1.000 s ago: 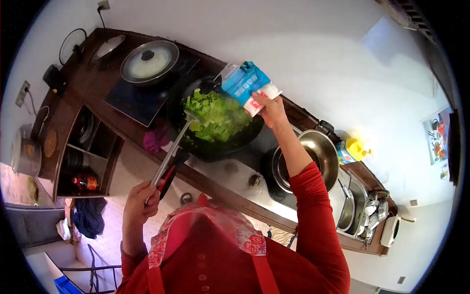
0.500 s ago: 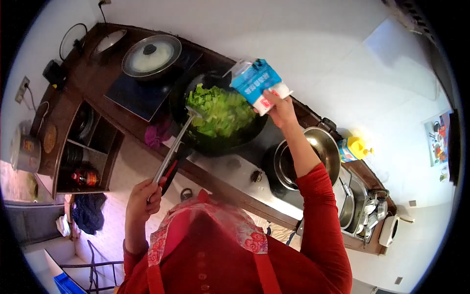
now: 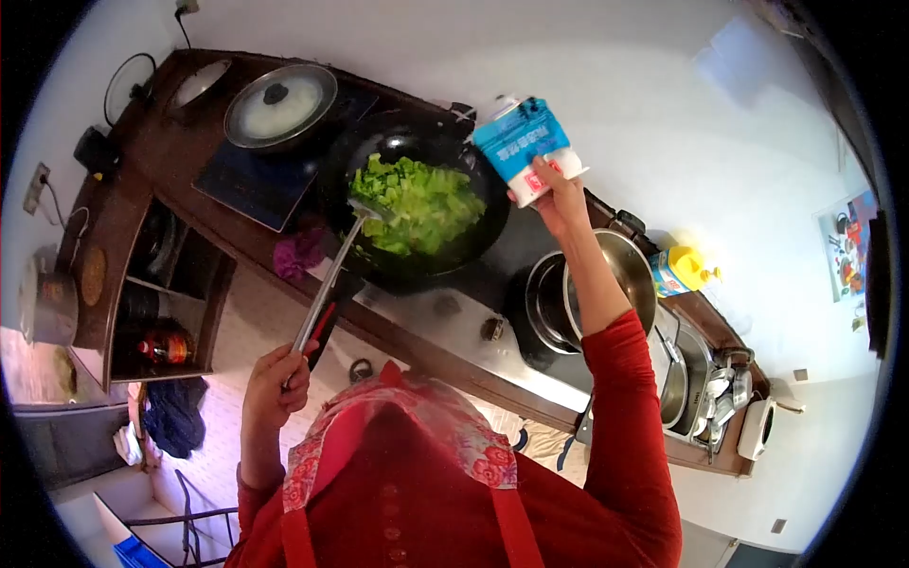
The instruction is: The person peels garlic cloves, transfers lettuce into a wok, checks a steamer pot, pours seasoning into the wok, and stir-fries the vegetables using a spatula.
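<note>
My left hand [image 3: 276, 381] is closed round the handle of a long metal spatula [image 3: 328, 276]. The spatula's head rests among chopped green leaves [image 3: 417, 206] at the near left side of a black wok [image 3: 488, 232]. In my right hand [image 3: 561, 194] is a blue and white bag of salt [image 3: 526, 150], gripped at its lower end. The bag is tilted, its top end pointing up and left, and it hangs beyond the wok's right rim. Whether its mouth is open I cannot tell.
A lidded pan [image 3: 280, 106] stands on a dark hob [image 3: 256, 180] at the left. Right of the wok are a steel pot [image 3: 627, 256], a yellow-capped bottle [image 3: 680, 270] and a sink [image 3: 696, 379] with dishes beside it. A purple cloth [image 3: 298, 254] lies near the counter's front edge.
My right hand has moved the bag rightward, from over the wok's edge to beyond its rim. My left hand keeps its grip on the spatula. The view has shifted slightly.
</note>
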Demonstrator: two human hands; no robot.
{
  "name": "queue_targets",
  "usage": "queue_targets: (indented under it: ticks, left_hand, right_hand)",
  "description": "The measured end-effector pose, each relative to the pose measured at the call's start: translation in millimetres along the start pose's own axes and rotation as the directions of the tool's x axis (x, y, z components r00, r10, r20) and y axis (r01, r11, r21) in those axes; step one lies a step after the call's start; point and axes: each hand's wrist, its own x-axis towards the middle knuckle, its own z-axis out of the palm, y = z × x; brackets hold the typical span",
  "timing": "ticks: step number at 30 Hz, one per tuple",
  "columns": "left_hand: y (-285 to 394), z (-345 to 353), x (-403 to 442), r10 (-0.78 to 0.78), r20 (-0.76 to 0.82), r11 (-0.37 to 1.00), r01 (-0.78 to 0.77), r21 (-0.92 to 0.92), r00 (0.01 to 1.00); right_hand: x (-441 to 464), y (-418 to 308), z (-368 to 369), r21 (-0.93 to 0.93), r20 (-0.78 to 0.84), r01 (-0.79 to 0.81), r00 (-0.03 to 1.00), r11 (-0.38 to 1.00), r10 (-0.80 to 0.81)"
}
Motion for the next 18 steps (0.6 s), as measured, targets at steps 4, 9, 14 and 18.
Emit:
queue_targets:
  ticks: [4, 9, 14, 18]
  left_hand:
    - [-3, -2, -5, 0.008, -0.021, 1.000, -0.008, 0.015, 1.000]
    - [-1, -4, -11, 0.059, -0.031, 0.998, -0.058, 0.015, 0.998]
    - [1, -9, -12, 0.095, -0.034, 0.995, -0.095, 0.009, 0.995]
    - [-6, -14, -10, 0.071, -0.024, 0.997, -0.071, 0.013, 0.997]
  right_hand:
    - [11, 4, -10, -0.018, -0.086, 0.028, 0.996, 0.999, -0.030]
    - [-7, -7, -21, 0.016, -0.080, 0.033, 0.996, 0.999, -0.031]
    - [-23, -6, -25, 0.017, 0.018, -0.058, 0.998, 0.998, 0.058]
    - [-22, 15, -3, 0.009, 0.017, -0.091, 0.996, 0.996, 0.090]
